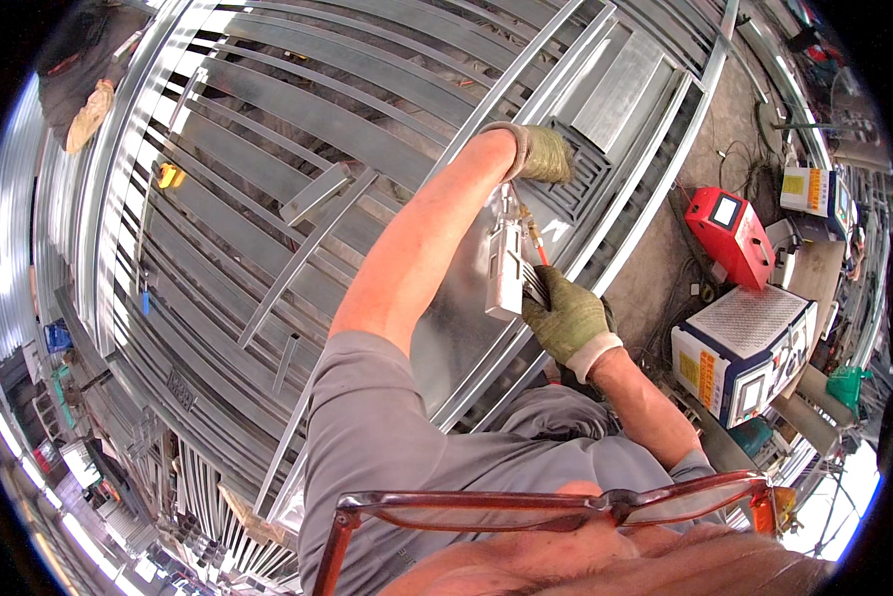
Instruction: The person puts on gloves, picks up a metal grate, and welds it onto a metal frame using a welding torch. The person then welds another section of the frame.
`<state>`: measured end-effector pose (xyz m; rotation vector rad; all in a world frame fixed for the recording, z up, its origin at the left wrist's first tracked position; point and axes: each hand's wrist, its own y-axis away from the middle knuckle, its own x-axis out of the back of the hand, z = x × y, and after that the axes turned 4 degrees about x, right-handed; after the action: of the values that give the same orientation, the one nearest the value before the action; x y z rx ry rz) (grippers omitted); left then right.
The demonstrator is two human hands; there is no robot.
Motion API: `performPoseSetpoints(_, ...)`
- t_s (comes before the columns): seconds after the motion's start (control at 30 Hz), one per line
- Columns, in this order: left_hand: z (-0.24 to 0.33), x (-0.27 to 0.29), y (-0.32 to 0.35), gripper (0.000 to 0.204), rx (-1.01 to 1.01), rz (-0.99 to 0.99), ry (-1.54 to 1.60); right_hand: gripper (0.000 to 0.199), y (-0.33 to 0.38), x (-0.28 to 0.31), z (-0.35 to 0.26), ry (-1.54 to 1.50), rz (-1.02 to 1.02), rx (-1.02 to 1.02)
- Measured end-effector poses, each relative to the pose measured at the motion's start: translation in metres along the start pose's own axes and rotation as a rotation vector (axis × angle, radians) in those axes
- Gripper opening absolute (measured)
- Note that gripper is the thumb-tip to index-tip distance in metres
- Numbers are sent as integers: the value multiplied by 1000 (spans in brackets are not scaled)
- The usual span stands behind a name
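A large galvanised metal gate frame (267, 228) with many parallel bars lies flat under me. My left hand (546, 154), in a green work glove, rests on a square ribbed panel (590, 169) set in the frame, with the arm stretched out. My right hand (566, 318), also in a green glove, grips a silver hand-held welding gun (506, 263). The gun's nozzle points up toward the left hand, close to the panel's edge. A thin red wire runs beside the gun.
A red box-shaped machine (730, 233) and a white and blue cabinet machine (744, 348) stand on the concrete floor at the right, with cables around them. Another person's gloved hand (90, 114) shows at the top left. A small yellow object (168, 176) sits on the bars.
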<state>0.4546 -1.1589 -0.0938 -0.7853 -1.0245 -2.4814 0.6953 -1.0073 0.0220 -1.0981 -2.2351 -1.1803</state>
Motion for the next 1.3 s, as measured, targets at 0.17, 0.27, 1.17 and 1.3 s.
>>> performPoseSetpoints(0.17, -14, -9, -12, 49, -78, 39, -64, 48, 1, 3, -7, 1, -24, -27)
performPoseSetpoints(0.27, -14, -8, -14, 50, -117, 34, -110, 49, 2, -1, -4, -11, -12, -17)
performPoseSetpoints(1.17, -3, -8, -7, 28, -291, 93, -452, 52, 8, -7, 4, 8, 7, -30)
performPoseSetpoints(1.3, -11, -11, -2, 22, -249, 123, -384, 52, 10, -4, -3, 15, 3, -25)
